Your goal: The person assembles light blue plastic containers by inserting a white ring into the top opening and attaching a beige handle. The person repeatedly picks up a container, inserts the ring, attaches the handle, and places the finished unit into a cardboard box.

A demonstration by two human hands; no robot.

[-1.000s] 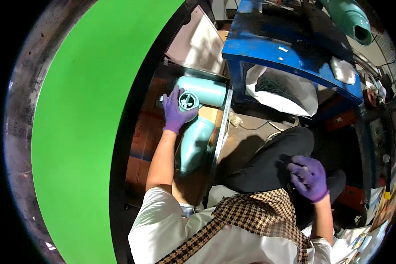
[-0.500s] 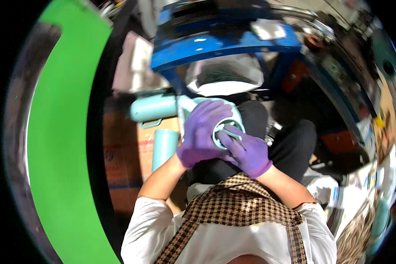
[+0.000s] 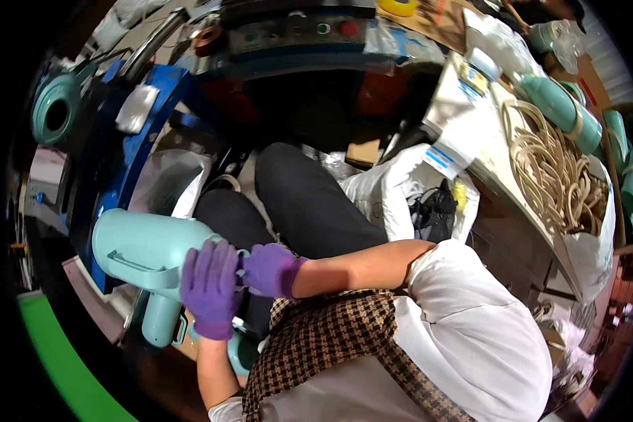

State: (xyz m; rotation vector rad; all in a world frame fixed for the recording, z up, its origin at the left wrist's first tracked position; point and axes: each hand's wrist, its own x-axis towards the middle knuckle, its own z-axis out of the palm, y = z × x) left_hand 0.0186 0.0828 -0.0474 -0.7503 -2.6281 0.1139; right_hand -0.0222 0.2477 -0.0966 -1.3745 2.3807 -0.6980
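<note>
A light-teal, jug-like vessel (image 3: 151, 246) with a side handle lies tilted across my lap, its broad rounded end pointing left. My left hand (image 3: 211, 285), in a purple glove, wraps over its narrower right end. Close beside it my right hand (image 3: 269, 271), also gloved in purple, is closed at that end; a small dark piece shows between the hands, too hidden to name. Below the vessel lies another teal cylinder (image 3: 163, 320) with a handle. Part of a further teal piece (image 3: 243, 352) shows beside my left forearm.
A blue metal bench (image 3: 144, 141) stands at the left, with a white bag (image 3: 165, 179) by it. To the right are an open white sack (image 3: 394, 186), coiled beige straps (image 3: 548, 169) and a teal cylinder (image 3: 559, 112) on a worktable. A machine panel (image 3: 295, 35) spans the far side.
My view has swung to the right, so the scene sits further left. The vessel, whose round opening faced me, now shows its side and handle. Both hands stay at its open end.
</note>
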